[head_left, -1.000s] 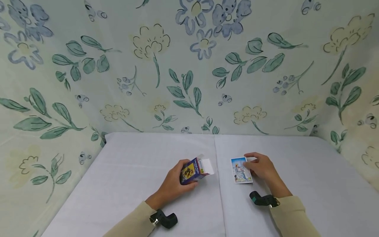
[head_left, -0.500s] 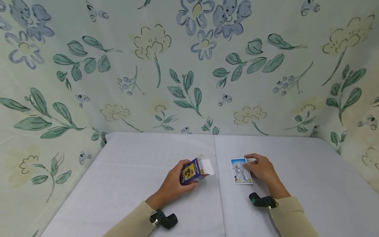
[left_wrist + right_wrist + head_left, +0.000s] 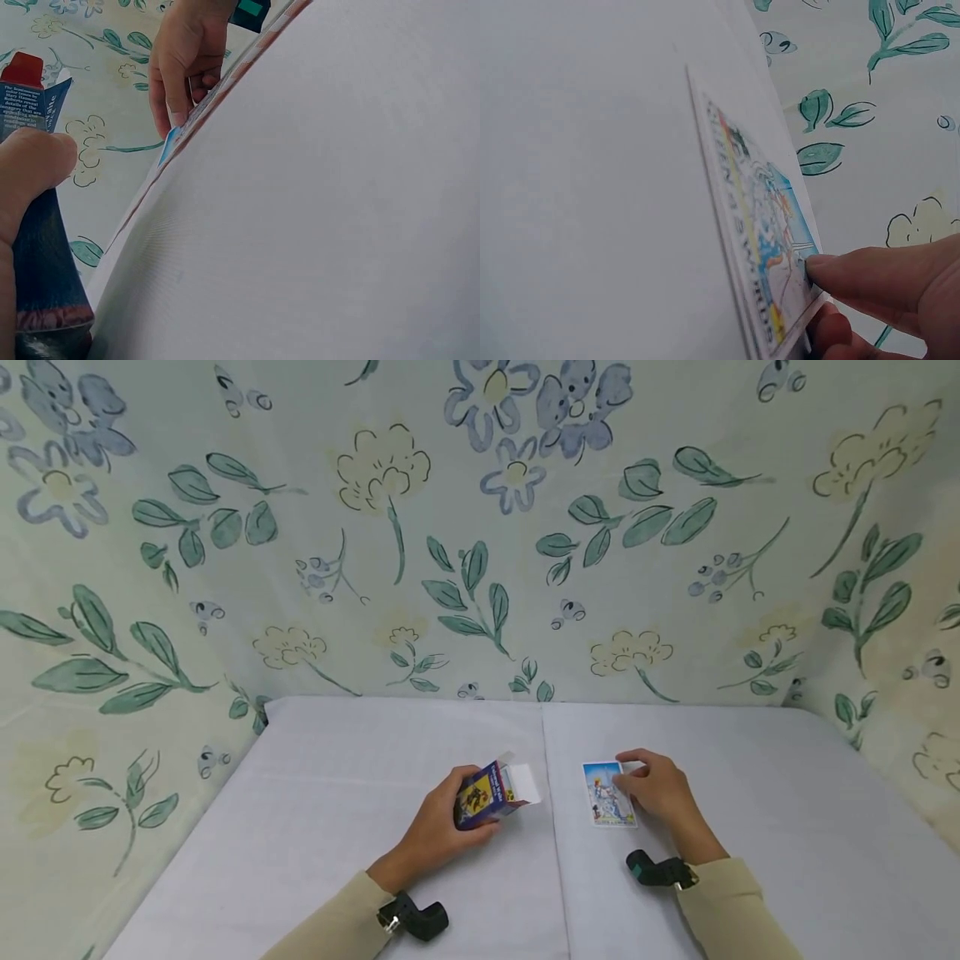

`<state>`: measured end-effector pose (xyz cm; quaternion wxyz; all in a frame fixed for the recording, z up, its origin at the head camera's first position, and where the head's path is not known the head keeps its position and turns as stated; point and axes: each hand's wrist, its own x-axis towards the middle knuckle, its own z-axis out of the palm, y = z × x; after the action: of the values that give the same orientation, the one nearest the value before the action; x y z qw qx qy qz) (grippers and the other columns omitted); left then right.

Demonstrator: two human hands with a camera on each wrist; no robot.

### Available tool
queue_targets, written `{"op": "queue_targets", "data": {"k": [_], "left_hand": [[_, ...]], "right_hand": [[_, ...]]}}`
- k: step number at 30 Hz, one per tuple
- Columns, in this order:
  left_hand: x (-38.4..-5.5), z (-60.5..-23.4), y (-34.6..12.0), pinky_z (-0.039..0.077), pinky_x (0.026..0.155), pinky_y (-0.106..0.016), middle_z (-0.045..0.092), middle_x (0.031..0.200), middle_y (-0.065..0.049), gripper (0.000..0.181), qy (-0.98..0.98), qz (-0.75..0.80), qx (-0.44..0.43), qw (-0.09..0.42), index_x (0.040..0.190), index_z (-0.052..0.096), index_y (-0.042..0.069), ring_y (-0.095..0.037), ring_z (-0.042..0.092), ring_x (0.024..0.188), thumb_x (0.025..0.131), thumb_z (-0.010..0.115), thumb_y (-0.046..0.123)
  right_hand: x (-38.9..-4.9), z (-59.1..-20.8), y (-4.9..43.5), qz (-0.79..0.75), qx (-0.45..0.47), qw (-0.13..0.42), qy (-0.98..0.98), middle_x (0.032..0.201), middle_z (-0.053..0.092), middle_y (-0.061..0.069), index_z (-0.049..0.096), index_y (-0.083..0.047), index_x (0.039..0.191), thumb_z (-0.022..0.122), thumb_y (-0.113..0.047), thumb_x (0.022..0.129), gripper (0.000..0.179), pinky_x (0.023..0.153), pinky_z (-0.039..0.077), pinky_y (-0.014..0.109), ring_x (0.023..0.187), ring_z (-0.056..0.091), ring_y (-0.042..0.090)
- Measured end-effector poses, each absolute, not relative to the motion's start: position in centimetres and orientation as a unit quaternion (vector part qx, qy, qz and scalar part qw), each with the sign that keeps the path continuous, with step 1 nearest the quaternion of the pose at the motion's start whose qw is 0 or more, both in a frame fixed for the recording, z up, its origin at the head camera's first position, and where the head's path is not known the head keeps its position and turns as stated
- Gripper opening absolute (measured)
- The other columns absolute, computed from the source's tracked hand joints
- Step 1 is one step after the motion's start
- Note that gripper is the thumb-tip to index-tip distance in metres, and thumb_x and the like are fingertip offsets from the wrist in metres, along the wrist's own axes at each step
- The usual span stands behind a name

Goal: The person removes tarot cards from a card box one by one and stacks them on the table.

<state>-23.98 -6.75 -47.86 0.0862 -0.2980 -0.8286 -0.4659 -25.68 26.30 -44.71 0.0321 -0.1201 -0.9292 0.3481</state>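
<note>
My left hand grips a dark blue tarot deck box with a yellow picture panel, held tilted at mid-table. The box's end flap stands open toward the right, and a bit of coloured print shows inside. In the left wrist view, the thumb lies across the back of the box, which carries white lettering. My right hand pinches a tarot card by its right edge. Its picture faces up, and lettering ending in "SWORDS" shows in the right wrist view. The thumb presses the card's face; other fingers are partly hidden.
A white cloth covers the table, with a crease running front to back between the hands. Behind it hangs a floral-patterned curtain. Black wrist cameras sit on both wrists below beige sleeves.
My right hand and the card have shifted very slightly toward me and to the left. The left hand holds the box as before.
</note>
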Motion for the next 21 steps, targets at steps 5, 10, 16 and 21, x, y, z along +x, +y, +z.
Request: {"op": "queue_targets", "data": {"k": [5,10,16,21], "left_hand": [[-24.16,-47.81,-6.75,0.048,0.083,-0.028,0.054,0.118,0.008,0.073,-0.827,-0.468,-0.299,0.091,0.137,0.041,0.020,-0.008,0.053,0.100,0.078,0.080,0.037],[-23.93,-47.87,-6.82,0.047,0.083,-0.027,0.055,0.118,0.007,0.072,-0.825,-0.473,-0.299,0.082,0.137,0.041,0.019,-0.009,0.053,0.099,0.079,0.079,0.041],[-23.58,-48.03,-6.99,0.048,0.082,-0.027,0.055,0.117,0.008,0.071,-0.824,-0.475,-0.296,0.084,0.136,0.042,0.019,-0.009,0.054,0.099,0.079,0.079,0.041],[-23.92,-47.89,-6.75,0.047,0.082,-0.027,0.056,0.118,0.006,0.071,-0.822,-0.475,-0.303,0.089,0.137,0.041,0.021,-0.010,0.054,0.099,0.079,0.079,0.038]], "right_hand": [[-25.71,-44.54,26.22,0.349,-0.119,0.034,-0.929,0.102,0.061,0.021,0.058,-0.004,0.127,0.067,-0.017,0.089,0.041,0.076,0.049,0.042,0.088,0.056,0.032],[-25.42,-44.84,26.15,0.351,-0.121,0.032,-0.928,0.101,0.061,0.020,0.059,-0.004,0.126,0.067,-0.016,0.088,0.040,0.077,0.048,0.044,0.088,0.055,0.031],[-25.15,-45.21,25.87,0.348,-0.114,0.035,-0.930,0.096,0.062,0.016,0.060,-0.003,0.123,0.068,-0.016,0.087,0.039,0.076,0.048,0.043,0.086,0.056,0.029],[-25.32,-44.87,26.01,0.341,-0.114,0.046,-0.932,0.095,0.061,0.017,0.060,-0.001,0.122,0.068,-0.015,0.087,0.038,0.074,0.048,0.041,0.085,0.054,0.030]]}}
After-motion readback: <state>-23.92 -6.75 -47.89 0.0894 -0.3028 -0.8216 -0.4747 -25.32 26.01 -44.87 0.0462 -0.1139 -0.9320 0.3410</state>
